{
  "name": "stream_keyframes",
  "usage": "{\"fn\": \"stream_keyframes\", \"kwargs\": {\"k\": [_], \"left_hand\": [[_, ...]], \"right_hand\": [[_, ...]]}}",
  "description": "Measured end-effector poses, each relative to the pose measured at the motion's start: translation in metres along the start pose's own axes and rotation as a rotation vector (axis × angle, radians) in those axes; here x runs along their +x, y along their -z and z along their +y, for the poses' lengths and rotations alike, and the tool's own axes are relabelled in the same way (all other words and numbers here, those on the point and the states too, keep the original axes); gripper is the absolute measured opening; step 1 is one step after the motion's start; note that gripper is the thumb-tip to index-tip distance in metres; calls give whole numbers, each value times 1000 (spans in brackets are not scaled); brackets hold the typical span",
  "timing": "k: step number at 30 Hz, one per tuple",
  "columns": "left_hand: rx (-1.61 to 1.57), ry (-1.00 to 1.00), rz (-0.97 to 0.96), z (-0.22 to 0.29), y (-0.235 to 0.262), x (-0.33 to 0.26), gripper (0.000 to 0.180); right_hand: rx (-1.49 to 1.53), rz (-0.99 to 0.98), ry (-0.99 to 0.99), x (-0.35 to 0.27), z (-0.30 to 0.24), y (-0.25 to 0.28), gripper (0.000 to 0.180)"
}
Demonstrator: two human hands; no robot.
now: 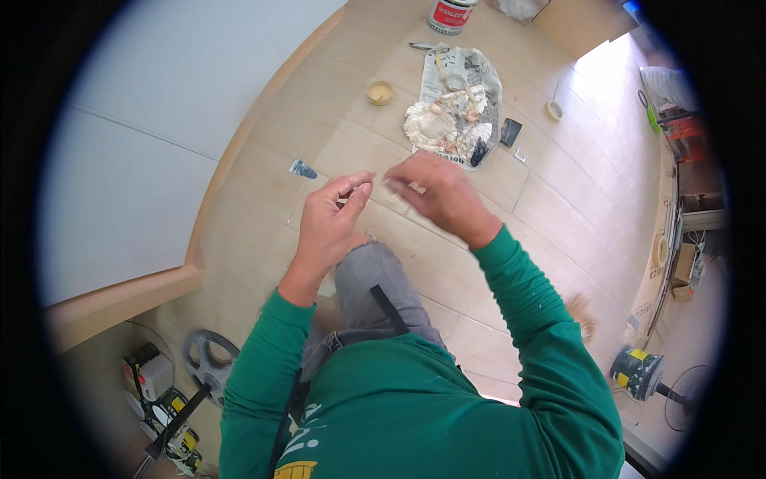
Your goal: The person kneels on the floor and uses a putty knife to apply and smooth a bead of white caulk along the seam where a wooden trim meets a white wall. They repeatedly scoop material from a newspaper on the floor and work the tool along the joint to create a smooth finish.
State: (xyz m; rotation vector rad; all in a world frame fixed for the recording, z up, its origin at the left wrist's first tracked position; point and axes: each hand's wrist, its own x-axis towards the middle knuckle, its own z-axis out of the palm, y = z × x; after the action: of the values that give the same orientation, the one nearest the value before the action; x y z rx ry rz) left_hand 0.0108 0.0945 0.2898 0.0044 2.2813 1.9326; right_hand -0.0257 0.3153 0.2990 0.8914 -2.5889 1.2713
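My left hand [325, 217] is raised over my knee, thumb and fingertips pinched together. Whatever it holds, if anything, is too small to name. Close by on its right, my right hand [447, 194] is also closed in a pinch, slightly blurred, with its fingertips a short gap from the left ones. What is between them cannot be made out. A small dark blue-grey wedge-shaped piece [302, 168] lies on the floor just beyond my left hand. Past my right hand, crumpled whitish paper [431, 125] with brown stains rests on a sheet of newspaper [488, 76].
A round shallow tub [380, 93] with yellowish contents sits left of the newspaper. Right of it lie a dark flat pad [511, 132] and a tape roll [554, 110]. A red-labelled can [452, 16] stands farther off. A white panel [144, 144] with wooden edging borders the left.
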Motion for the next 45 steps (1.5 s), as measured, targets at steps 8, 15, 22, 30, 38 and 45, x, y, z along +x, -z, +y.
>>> {"fn": "stream_keyframes", "kwargs": {"k": [8, 15, 22, 30, 38, 45], "left_hand": [[213, 143, 90, -74, 21, -7, 38], [520, 490, 118, -181, 97, -118, 39], [601, 799, 278, -251, 161, -204, 43], [679, 980, 418, -327, 190, -269, 60], [889, 1161, 920, -486, 256, -206, 96], [832, 1161, 1282, -487, 271, -120, 90]], "right_hand": [[-140, 372, -400, 20, 172, 105, 21], [-401, 348, -609, 32, 323, 86, 24], [-572, -58, -701, -26, 421, 22, 28], [-616, -77, -835, -15, 340, -64, 38], [-377, -379, -465, 48, 235, -333, 61], [-415, -313, -367, 78, 238, -411, 53]]}}
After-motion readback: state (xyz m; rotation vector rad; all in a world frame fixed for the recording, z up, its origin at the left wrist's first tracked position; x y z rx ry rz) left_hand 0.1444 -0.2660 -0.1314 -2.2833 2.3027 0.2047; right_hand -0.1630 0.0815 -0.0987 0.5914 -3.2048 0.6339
